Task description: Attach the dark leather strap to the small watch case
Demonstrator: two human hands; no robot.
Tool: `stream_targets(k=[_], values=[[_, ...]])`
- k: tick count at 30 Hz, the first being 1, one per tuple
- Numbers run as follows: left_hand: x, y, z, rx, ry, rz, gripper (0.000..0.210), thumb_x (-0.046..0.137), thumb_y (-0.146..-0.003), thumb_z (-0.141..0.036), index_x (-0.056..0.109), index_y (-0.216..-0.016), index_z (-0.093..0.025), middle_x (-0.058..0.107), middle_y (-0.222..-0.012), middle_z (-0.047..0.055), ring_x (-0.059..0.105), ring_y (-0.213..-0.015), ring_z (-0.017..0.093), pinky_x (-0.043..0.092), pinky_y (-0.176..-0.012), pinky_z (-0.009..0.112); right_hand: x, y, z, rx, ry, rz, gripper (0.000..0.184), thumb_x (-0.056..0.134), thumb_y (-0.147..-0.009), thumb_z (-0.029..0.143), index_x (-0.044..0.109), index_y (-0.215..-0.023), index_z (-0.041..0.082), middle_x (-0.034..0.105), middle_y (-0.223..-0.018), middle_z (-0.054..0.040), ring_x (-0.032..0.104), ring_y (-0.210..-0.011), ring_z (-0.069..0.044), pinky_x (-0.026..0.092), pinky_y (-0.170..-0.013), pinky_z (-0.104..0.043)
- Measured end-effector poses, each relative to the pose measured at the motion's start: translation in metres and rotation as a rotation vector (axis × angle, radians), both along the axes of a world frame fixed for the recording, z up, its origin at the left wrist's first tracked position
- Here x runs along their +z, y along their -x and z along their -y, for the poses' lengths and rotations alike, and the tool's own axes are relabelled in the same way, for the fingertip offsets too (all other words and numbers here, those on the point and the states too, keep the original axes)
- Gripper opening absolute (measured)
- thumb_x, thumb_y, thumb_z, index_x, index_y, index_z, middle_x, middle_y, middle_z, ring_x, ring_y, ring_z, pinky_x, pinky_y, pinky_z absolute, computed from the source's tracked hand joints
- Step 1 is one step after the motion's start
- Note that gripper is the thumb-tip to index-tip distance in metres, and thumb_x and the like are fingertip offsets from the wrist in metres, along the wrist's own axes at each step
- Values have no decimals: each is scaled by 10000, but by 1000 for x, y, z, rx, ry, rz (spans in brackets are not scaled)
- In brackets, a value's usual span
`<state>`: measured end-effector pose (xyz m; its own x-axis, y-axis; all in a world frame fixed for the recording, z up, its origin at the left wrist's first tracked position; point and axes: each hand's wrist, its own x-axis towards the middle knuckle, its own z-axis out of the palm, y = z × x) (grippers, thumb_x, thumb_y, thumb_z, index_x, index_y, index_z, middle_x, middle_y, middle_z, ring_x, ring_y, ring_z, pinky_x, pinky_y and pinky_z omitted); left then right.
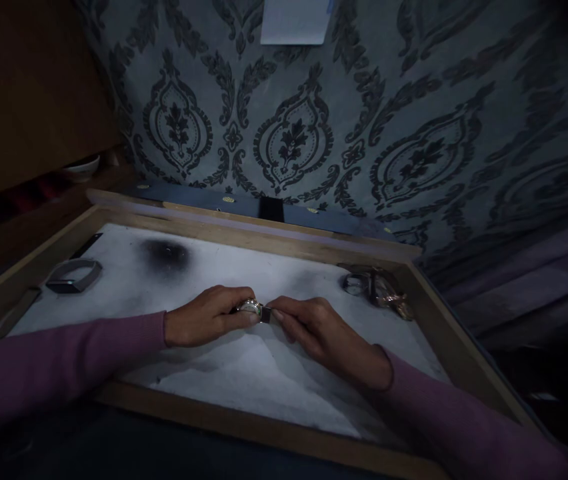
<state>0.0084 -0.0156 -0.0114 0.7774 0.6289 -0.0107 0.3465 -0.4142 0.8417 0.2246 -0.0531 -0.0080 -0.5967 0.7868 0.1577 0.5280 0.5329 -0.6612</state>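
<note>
Left hand (209,317) pinches a watch (249,307), right hand (314,325) its strap (265,314); their grip hides parts; I see little detail.

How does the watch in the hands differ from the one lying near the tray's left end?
The held watch looks rounded and shiny; the grey watch looks angular and duller. The held watch is pinched by the left hand and right hand, while the grey watch rests on the white lining. Both look like wristwatches.
</note>
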Motion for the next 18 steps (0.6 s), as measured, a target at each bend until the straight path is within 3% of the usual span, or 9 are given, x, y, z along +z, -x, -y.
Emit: stream_targets(k=[18], values=[[1, 0, 1, 4, -51, -39, 249, 431, -921, -378, 475, -784, -176, 450, -679, -36, 421, -633, 112, 322, -571, 224, 0, 0, 1, 3, 36, -8, 231, 395, -961, 188, 592, -849, 143, 515, -568, 34, 454, -479, -69, 331, -497, -191]])
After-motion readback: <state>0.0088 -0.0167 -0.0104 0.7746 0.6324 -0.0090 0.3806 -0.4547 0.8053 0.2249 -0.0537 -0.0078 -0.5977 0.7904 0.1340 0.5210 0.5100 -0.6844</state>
